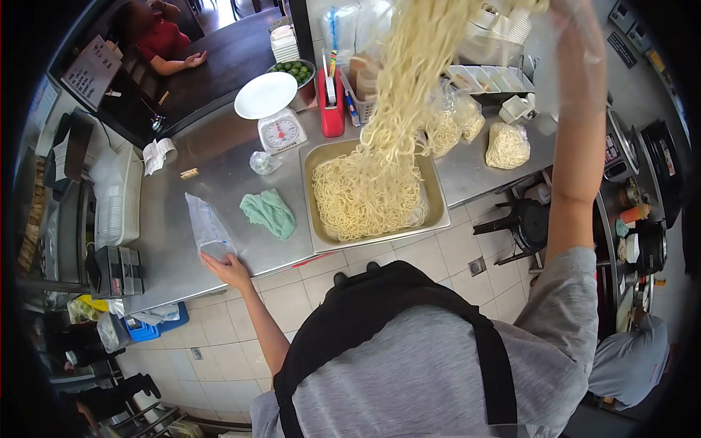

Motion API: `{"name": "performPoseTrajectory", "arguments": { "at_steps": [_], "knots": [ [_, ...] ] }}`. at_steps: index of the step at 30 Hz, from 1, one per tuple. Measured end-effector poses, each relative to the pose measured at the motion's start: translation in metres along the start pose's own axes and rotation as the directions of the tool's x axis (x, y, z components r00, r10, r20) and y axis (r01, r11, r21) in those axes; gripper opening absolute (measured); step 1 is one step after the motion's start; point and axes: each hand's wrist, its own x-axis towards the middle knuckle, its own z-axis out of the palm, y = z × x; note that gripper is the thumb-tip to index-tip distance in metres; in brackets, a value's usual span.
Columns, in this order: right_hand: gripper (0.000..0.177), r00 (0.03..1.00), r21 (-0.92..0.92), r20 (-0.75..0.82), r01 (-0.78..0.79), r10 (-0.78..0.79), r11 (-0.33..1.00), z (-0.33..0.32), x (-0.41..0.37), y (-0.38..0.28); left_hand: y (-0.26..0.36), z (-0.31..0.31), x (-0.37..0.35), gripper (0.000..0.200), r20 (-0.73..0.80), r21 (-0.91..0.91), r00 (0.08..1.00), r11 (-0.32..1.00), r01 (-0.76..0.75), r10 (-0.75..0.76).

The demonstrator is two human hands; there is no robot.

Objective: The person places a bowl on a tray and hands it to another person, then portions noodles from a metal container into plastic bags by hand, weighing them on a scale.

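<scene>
My right arm reaches up to the top right, in a clear plastic glove; my right hand is cut off by the frame's top edge. A long hank of yellow noodles (pixel 420 80) hangs from there into a metal tray (pixel 443 212) that holds more noodles (pixel 350 201). At the counter's front edge, my left hand (pixel 228 270) has its fingers at the lower end of a clear plastic bag (pixel 207 225). Between bag and tray lies a crumpled green cloth (pixel 269 213).
Behind the tray are a scale (pixel 281 131) with a white plate, a red dispenser (pixel 331 109) and bagged noodles (pixel 507 146). A black stool (pixel 524 223) stands below the counter. One person (pixel 171 40) is across the counter, another (pixel 631 361) at lower right.
</scene>
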Motion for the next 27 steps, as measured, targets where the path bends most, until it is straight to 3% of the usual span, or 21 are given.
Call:
{"name": "performPoseTrajectory", "arguments": {
  "at_steps": [11,14,16,20,23,25,27],
  "knots": [
    [0.051,0.981,-0.074,0.194,0.001,0.013,0.997,0.006,0.023,-0.035,0.006,-0.003,0.002,0.067,0.044,-0.071,0.996,0.994,0.086,-0.083],
    [0.051,0.946,0.050,0.313,0.077,-0.089,0.996,0.006,0.027,-0.023,-0.001,0.001,0.001,0.066,-0.037,0.012,0.997,0.998,-0.060,0.060],
    [0.053,0.978,-0.021,0.119,-0.171,0.173,0.985,0.030,0.006,-0.031,-0.002,0.000,-0.001,0.066,-0.025,0.022,0.999,0.999,-0.047,0.047],
    [0.053,0.971,0.208,0.163,-0.205,0.173,0.956,0.037,-0.006,0.018,0.010,-0.005,0.002,0.067,0.065,-0.019,0.990,0.992,0.127,-0.125],
    [0.053,0.967,0.372,0.197,-0.228,0.164,0.900,0.051,-0.024,0.079,-0.013,0.007,0.001,0.068,-0.022,0.023,0.999,0.999,-0.023,0.023],
    [0.049,0.930,0.177,0.306,-0.268,0.206,0.947,0.066,-0.037,0.126,0.004,-0.002,0.002,0.067,0.038,-0.013,0.997,0.997,0.073,-0.073],
    [0.052,0.803,-0.259,0.426,-0.333,0.417,0.906,0.091,-0.061,0.226,0.010,-0.005,0.000,0.067,0.068,-0.027,0.990,0.992,0.127,-0.125]
  ]
}}
